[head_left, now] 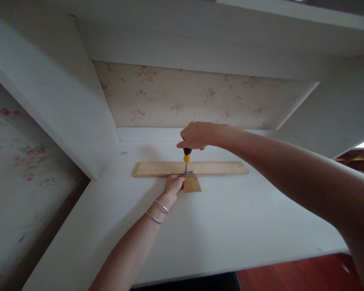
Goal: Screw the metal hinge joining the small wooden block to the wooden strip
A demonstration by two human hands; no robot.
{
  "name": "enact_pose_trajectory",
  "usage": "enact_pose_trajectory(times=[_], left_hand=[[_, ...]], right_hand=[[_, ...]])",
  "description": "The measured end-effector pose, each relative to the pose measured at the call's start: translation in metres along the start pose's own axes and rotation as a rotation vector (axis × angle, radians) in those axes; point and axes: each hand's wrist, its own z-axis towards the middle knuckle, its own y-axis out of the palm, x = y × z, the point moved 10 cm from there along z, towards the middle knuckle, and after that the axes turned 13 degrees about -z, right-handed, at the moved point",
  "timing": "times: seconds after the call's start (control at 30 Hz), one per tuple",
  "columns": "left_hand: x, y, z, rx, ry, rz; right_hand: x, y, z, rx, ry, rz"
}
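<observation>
Wooden slat [190, 168] is lying flat across the white desk [230, 226]. My right hand [196, 136] is gripping a screwdriver [186, 158] upright, fist closed on its handle, tip on a metal bracket [189, 174]. My left hand [173, 184] is pinching and steadying that bracket beside a small wooden piece [192, 184]. Floral wallpaper [185, 97] is backing the alcove.

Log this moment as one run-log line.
right hand: grips screwdriver upright on metal bracket | left hand: steadies bracket at wooden strip | surface: white desk
</observation>
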Motion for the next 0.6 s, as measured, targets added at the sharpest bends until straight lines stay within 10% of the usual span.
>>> enact_pose_trajectory(times=[0.6], left_hand=[[-0.002,0.001,0.001,-0.022,-0.001,-0.042]], right_hand=[[0.002,0.006,-0.007,-0.029,0.01,0.037]])
